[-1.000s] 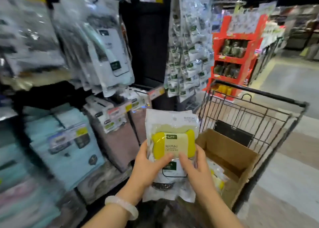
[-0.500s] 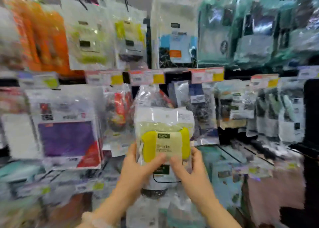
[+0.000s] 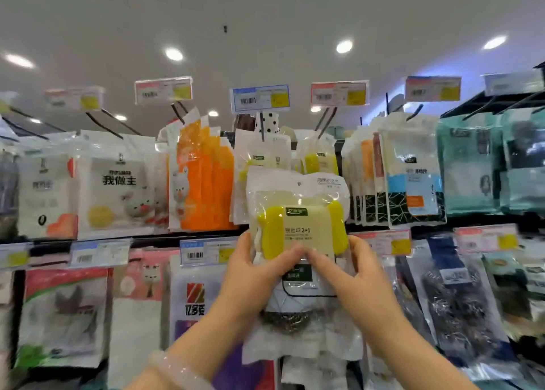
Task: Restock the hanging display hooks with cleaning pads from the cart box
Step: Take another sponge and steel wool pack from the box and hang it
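head view: both hands, left hand [image 3: 250,274] and right hand [image 3: 354,277], grasp the cleaning pad packet [image 3: 298,230].

I see a clear plastic pack of cleaning pads [image 3: 298,230], yellow sponges up top and a dark steel scourer below, upright between my left hand [image 3: 253,274] and right hand [image 3: 354,280], thumbs pressed on its front, below the hanging display hooks [image 3: 324,121].

The scene is brightly lit by round ceiling lights [image 3: 344,46]. Glare is thrown off plastic packets [image 3: 118,183]; edges are blurred and bowed by wide-angle distortion.
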`<action>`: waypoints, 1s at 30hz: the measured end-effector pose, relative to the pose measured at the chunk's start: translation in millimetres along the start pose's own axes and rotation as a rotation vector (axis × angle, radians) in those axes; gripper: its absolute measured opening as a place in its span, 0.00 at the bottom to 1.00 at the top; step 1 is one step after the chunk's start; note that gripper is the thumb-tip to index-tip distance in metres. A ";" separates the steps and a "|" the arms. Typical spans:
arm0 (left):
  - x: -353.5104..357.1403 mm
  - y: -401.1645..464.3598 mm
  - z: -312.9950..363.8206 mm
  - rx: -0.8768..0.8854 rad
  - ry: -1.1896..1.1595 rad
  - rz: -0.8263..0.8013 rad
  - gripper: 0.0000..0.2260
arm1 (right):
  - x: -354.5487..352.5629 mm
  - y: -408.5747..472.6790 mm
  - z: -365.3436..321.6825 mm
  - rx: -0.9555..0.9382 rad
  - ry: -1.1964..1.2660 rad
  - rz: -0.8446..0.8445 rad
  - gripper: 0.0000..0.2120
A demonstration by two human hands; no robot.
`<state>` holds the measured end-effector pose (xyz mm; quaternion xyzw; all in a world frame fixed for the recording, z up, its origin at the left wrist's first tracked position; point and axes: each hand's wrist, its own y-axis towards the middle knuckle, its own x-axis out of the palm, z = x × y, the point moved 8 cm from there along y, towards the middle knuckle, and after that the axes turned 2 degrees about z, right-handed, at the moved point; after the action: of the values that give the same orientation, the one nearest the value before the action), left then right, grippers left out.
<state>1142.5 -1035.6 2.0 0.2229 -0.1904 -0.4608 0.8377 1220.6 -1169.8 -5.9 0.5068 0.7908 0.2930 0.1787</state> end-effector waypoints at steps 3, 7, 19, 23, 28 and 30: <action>7.4 24.9 13.7 -0.001 -0.021 -0.002 0.30 | -4.3 26.3 -17.9 -0.020 -0.026 0.009 0.26; 27.6 53.8 26.8 0.005 -0.016 -0.030 0.32 | -17.3 60.7 -30.2 0.005 -0.025 -0.011 0.23; 37.4 118.9 27.0 -0.071 0.086 0.220 0.21 | -69.2 147.4 -32.9 0.134 0.169 -0.042 0.21; 22.7 123.4 34.8 0.001 0.076 0.387 0.18 | -68.0 169.8 -40.3 0.092 0.189 -0.088 0.20; 5.8 117.4 38.8 0.039 0.060 0.494 0.13 | -65.0 189.6 -47.4 0.026 0.241 -0.101 0.23; -0.2 113.7 40.5 0.045 0.053 0.505 0.09 | -62.6 194.1 -46.5 0.014 0.259 -0.104 0.21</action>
<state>1199.2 -989.3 97.8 0.1991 -0.2281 -0.2266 0.9257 1355.3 -1178.6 153.9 0.4243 0.8344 0.3410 0.0865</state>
